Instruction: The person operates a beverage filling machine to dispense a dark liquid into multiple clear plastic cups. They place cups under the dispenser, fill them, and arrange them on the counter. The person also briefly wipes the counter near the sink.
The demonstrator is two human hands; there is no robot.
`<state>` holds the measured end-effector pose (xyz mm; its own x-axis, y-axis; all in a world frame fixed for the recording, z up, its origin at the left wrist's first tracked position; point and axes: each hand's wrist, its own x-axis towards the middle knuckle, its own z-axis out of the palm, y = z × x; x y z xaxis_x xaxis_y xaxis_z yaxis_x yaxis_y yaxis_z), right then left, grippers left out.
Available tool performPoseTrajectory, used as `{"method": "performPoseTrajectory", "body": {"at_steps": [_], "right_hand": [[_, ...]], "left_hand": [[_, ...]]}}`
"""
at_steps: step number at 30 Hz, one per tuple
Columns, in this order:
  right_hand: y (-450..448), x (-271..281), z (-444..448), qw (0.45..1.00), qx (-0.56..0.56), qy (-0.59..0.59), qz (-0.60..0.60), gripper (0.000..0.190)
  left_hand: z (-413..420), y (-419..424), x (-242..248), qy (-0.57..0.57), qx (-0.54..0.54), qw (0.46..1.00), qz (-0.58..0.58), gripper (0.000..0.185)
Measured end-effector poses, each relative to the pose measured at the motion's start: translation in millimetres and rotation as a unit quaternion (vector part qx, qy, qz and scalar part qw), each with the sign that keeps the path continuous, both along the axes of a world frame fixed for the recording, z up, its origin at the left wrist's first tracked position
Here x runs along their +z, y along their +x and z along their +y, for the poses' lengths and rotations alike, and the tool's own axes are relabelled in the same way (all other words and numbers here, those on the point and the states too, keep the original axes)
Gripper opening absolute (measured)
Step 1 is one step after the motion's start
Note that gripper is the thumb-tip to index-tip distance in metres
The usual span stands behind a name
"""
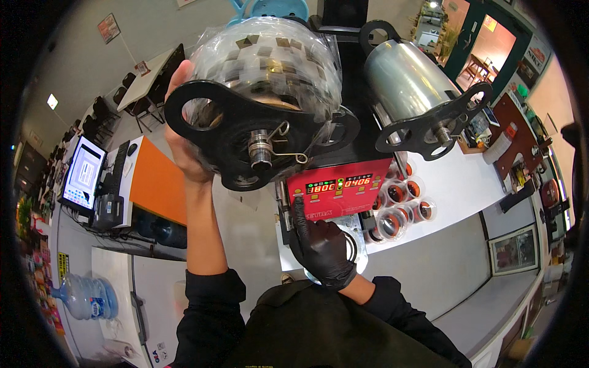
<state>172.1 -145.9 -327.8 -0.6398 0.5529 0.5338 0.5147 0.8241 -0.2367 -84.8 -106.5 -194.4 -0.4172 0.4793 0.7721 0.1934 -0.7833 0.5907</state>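
Observation:
A roll of clear film with dark checkered marks (271, 64) sits high on a tabletop cup sealing machine, behind a black end bracket (207, 103) with a wire spring clip. My bare left hand (177, 145) grips the left side of the roll, its fingers partly hidden behind it. My right hand (324, 250) wears a black glove. Its index finger is stretched out to the lower left button area of the machine's red control panel (356, 200), the other fingers curled. The panel's digital displays are lit. Just below and behind the glove lies a round metal cup holder (361, 260), partly covered.
To the right, a bare metal roller (405, 76) is held between black brackets. Several clear plastic cups with dark red contents (391, 225) stand on the white counter (460, 195). At left are a monitor (84, 172), an orange panel (156, 177) and a water bottle (87, 296).

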Motion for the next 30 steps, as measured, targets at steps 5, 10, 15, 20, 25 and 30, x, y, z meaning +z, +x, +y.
{"method": "performPoseTrajectory", "body": {"at_steps": [5, 10, 15, 20, 25, 30], "right_hand": [[0, 2, 0, 0.999, 0.01, 0.006, 0.036, 0.076], [1, 7, -2, 0.999, 0.021, -0.018, 0.034, 0.071], [0, 9, -3, 1.0, 0.003, -0.005, 0.018, 0.071], [3, 8, -2, 1.0, 0.017, -0.02, 0.017, 0.072], [5, 7, -2, 1.0, 0.014, -0.022, 0.004, 0.073], [3, 9, -2, 1.0, 0.011, -0.017, -0.011, 0.071]], "left_hand": [[2, 6, -13, 0.045, -0.074, 0.995, -0.052, 0.079], [5, 20, -25, 0.059, -0.03, 0.995, -0.075, 0.08], [12, 36, -39, 0.095, -0.028, 0.984, -0.149, 0.076], [21, 40, -59, 0.12, -0.079, 0.96, -0.242, 0.077], [29, 43, -101, 0.076, -0.1, 0.958, -0.257, 0.073], [34, 32, -146, 0.085, -0.042, 0.975, -0.201, 0.066]]}}
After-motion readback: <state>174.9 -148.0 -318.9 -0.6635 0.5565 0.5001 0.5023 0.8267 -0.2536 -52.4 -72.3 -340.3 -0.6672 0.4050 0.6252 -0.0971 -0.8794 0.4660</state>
